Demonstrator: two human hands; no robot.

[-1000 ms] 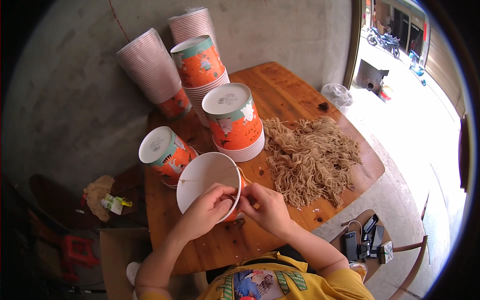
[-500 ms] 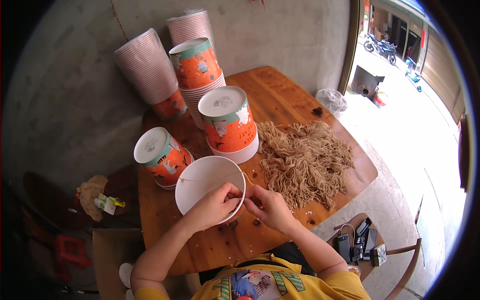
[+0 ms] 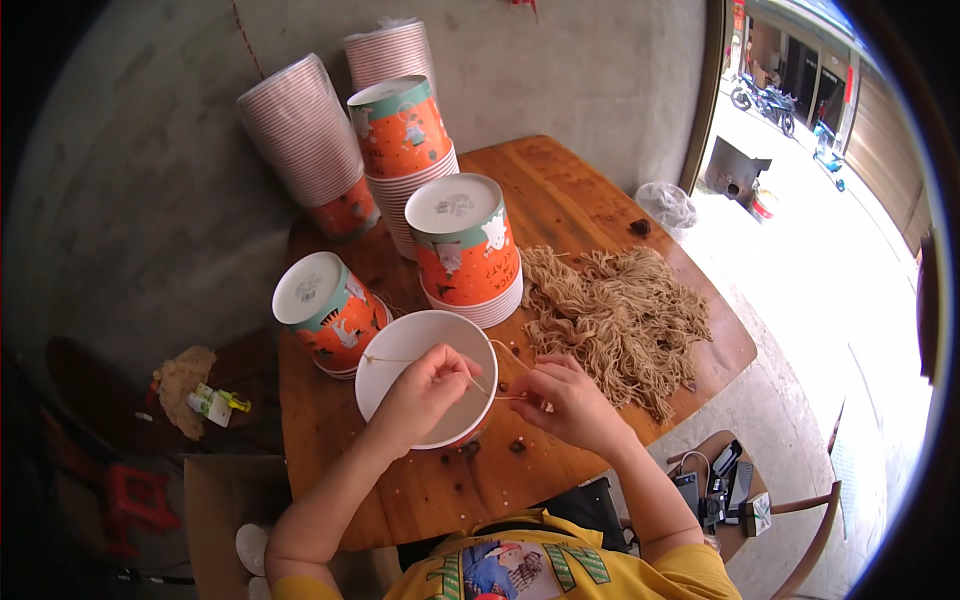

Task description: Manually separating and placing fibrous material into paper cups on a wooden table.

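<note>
A paper bucket (image 3: 408, 335) with a white inside stands mouth up on the table in front of me. From a knot at its left wall, a thin tan cord (image 3: 393, 360) crosses the mouth, and more of it loops outside the right rim. My left hand (image 3: 428, 393) is over the mouth, its thumb and fingers pinched on the cord. Just outside the right rim, my right hand (image 3: 567, 400) is closed on the cord's other part, which runs through the right wall. Beside it lies a loose heap of tan cords (image 3: 620, 320).
Upside-down orange buckets stand on the wooden table (image 3: 560, 190): a short stack (image 3: 335, 315) at left, a middle stack (image 3: 465, 245) and taller ones (image 3: 405, 140) by the wall. A box (image 3: 225, 500) is at lower left; a chair (image 3: 735, 520) holding phones is at right.
My hands have moved apart: the right one drew away from the rim to the right, and the left one rose slightly inside. The cord is now stretched between them at the right wall.
</note>
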